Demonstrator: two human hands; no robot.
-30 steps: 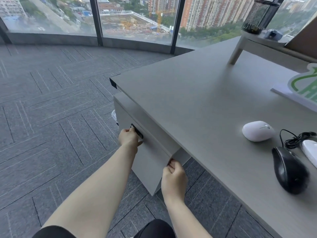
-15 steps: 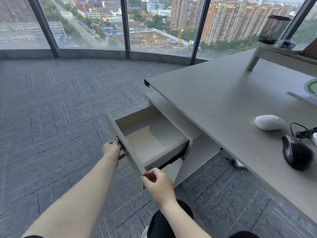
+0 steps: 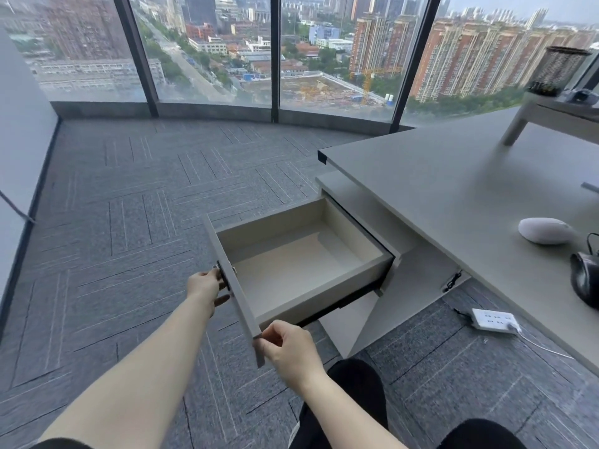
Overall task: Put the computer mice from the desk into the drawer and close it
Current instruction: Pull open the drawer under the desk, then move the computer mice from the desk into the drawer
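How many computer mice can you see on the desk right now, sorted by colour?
White computer mouse: 1
Black computer mouse, cut off by the frame's right edge: 1
Total: 2 on the desk; the open drawer holds none.

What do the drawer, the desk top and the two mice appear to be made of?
Drawer: likely laminated board, matte grey front, paler beige inside; flat, square-edged panels.
Desk top: probably the same matte grey laminate, uniform and without gloss.
White mouse: looks like smooth plastic with a soft sheen.
Black mouse: seemingly dark plastic with faint highlights; only partly in frame.
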